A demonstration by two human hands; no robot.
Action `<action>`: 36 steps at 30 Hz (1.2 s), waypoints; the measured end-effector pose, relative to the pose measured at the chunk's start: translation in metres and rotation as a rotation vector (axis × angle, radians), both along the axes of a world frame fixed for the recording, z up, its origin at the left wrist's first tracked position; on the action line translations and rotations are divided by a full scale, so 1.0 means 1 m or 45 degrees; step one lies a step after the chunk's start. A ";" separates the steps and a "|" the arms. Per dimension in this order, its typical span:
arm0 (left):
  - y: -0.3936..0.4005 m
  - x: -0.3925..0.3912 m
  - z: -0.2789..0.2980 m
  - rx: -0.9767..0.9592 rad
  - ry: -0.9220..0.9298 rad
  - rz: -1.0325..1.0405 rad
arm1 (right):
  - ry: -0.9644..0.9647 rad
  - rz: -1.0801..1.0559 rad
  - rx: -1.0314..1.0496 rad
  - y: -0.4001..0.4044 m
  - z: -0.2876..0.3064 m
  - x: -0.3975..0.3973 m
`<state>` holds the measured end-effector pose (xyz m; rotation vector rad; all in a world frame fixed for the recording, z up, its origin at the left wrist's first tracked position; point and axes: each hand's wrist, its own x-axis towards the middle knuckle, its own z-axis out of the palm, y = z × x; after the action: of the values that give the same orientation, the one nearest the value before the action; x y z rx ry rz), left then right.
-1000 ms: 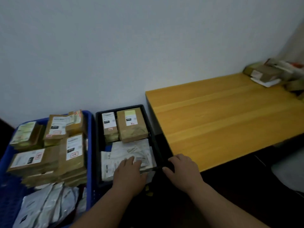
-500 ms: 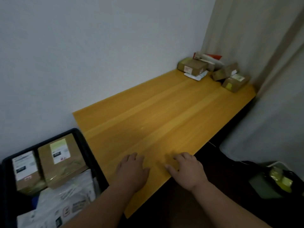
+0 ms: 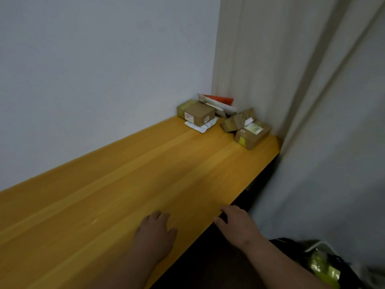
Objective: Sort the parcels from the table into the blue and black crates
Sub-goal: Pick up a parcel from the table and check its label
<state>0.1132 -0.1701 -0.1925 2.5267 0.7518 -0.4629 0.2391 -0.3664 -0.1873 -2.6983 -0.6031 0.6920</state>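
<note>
Several parcels lie at the far right end of the wooden table (image 3: 125, 184). A brown box (image 3: 199, 113) sits on a flat white mailer (image 3: 201, 127). Behind it lean a white and a red envelope (image 3: 218, 102). To the right are two more brown boxes, one tilted (image 3: 237, 120) and one with a green label (image 3: 252, 133). My left hand (image 3: 155, 234) hovers over the table's near part, fingers relaxed, holding nothing. My right hand (image 3: 235, 223) is at the table's front edge, empty too. Neither crate is in view.
A pale curtain (image 3: 302, 101) hangs along the right side, close to the table's end. A grey wall runs behind the table. On the floor at the lower right lies a dark bag (image 3: 320, 265) with something yellow-green in it.
The view has swung right, away from the blue and black crates, which have left the frame. Both hands moved from the black crate along the table, still empty. The far parcels are nearer now.
</note>
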 end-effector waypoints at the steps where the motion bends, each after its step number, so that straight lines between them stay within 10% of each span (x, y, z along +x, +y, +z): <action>1: -0.004 0.012 0.001 0.005 0.004 0.015 | -0.002 0.010 -0.015 0.000 0.001 0.016; 36: -0.067 0.466 -0.026 -0.463 -0.032 0.371 | -0.172 -0.103 -0.055 -0.014 -0.031 0.510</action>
<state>0.5789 -0.2370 -0.2185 2.0447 0.9168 -0.4223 0.7486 -0.3807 -0.2178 -2.8092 -0.5123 0.5111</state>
